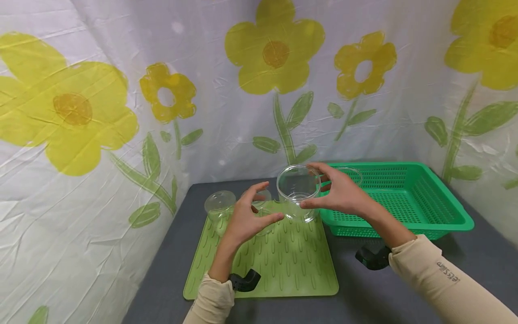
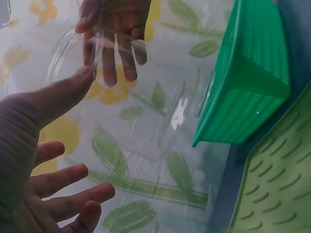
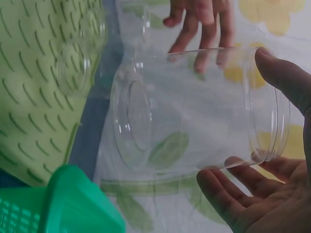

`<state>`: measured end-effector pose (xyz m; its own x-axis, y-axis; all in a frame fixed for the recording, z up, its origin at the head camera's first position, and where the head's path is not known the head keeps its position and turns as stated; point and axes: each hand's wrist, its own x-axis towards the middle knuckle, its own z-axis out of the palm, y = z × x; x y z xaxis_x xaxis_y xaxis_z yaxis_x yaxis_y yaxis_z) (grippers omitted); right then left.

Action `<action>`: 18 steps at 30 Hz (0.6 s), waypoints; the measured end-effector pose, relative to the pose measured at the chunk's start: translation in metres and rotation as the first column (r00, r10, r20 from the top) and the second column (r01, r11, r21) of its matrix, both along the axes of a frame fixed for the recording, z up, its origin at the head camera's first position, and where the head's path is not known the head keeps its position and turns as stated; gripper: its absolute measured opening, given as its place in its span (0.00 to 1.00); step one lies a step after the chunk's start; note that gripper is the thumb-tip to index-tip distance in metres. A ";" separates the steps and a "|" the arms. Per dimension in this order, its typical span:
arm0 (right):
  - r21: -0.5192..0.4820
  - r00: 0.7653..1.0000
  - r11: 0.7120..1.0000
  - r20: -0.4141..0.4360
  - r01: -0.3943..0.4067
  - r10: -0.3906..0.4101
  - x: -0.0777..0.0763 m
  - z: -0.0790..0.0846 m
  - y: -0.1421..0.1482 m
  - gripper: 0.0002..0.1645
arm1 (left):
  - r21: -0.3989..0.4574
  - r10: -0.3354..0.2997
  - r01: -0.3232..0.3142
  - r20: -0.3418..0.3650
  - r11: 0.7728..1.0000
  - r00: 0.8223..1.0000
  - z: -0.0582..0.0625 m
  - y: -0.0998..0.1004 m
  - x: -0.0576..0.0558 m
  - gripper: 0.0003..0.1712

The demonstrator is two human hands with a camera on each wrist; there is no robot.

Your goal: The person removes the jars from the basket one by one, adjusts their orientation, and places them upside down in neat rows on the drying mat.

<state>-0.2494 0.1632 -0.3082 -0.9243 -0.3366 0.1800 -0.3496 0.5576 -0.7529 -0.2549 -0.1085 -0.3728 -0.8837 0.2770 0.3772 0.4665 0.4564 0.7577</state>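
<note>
A clear, wide-mouthed plastic jar [image 3: 189,111] is held upright above the back right of the green mat [image 1: 283,261]. My right hand [image 1: 344,191] grips it near its threaded rim, thumb on the near side and fingers round the far side. Just left of the jar is my left hand [image 1: 248,218], fingers spread and loosely bent, with nothing in its grasp. Its thumb tip overlaps the jar's rim in the left wrist view. Two more clear jars, a left one [image 1: 218,204] and one partly hidden behind my left hand [image 1: 265,198], stand at the mat's back left.
At the right on the dark grey table [image 1: 162,274] stands a green slotted plastic basket [image 1: 445,220]. A clear round rim [image 1: 354,170] shows at its back left, behind my right hand. A flower-printed curtain [image 1: 226,130] hangs round the back and sides.
</note>
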 end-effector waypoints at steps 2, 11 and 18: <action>0.011 1.000 1.000 -0.007 -0.014 0.014 0.001 -0.002 -0.005 0.60 | -0.006 -0.018 0.018 0.017 1.000 1.000 0.001 0.003 0.001 0.52; 0.076 0.994 0.994 -0.070 -0.079 0.085 0.006 -0.011 -0.017 0.60 | 0.002 -0.073 0.073 0.025 0.997 0.997 -0.001 0.010 0.004 0.58; 0.066 0.992 0.993 -0.075 -0.097 0.102 0.007 -0.016 -0.020 0.60 | -0.013 -0.067 0.068 0.052 0.998 0.996 -0.004 0.010 0.005 0.57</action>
<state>-0.2425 0.1431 -0.3245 -0.8693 -0.4392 0.2265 -0.4626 0.5620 -0.6857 -0.2497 -0.0985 -0.3767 -0.8810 0.3416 0.3274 0.4572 0.4366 0.7748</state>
